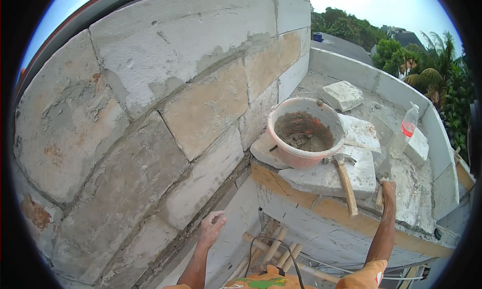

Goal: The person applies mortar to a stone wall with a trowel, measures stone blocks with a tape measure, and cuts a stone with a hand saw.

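Note:
My right hand [387, 188] is closed around the handle of what looks like a trowel [384, 168], its greyish blade lying over the mortar-smeared ledge. Just left of it, a claw hammer [346, 183] with a wooden handle rests on a white block slab [329, 174], its handle end jutting over the edge. Behind the hammer stands a pinkish bucket [301, 160] with wet grey mortar [306, 137] inside. Near the block wall [201, 173], my left hand [212, 228] hovers with loosely curled fingers, a gap at the thumb, and nothing visible in it.
Broken white blocks [343, 95] lie on the ledge behind the bucket. A clear plastic bottle [409, 121] with a red label stands at the right. A low curved parapet [437, 133] bounds the ledge. Below me are bamboo poles [275, 243] and a dark cable [296, 261].

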`<state>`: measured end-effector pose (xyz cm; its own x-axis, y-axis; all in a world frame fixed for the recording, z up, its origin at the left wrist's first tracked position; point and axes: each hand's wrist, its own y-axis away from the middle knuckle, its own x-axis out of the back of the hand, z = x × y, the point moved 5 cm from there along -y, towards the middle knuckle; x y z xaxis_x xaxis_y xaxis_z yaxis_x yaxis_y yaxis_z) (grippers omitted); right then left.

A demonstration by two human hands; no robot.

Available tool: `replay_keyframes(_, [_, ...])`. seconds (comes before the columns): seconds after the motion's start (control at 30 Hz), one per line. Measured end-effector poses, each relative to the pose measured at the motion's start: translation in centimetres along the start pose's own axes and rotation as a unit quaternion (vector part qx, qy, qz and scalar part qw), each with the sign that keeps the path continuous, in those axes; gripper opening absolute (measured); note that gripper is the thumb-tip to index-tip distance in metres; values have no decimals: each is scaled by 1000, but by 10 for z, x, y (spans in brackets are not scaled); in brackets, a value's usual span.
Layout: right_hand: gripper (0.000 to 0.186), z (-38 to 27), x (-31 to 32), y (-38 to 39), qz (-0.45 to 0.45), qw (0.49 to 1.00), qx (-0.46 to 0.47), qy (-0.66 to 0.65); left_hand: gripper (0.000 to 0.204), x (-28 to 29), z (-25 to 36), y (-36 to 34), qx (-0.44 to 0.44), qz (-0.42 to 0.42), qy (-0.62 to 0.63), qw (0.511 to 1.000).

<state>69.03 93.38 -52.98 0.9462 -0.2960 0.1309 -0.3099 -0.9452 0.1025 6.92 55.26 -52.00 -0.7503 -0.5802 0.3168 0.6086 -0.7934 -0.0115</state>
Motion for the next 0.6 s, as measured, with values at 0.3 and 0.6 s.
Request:
replay_keyframes(0.3, [37,34,-6,16,54,965,151,205,36,18,9,-10,-27,-38,0,999])
replay_keyframes(0.6, [59,49,-9,14,101,935,168,294,37,18,16,-16,-28,-35,-1,999])
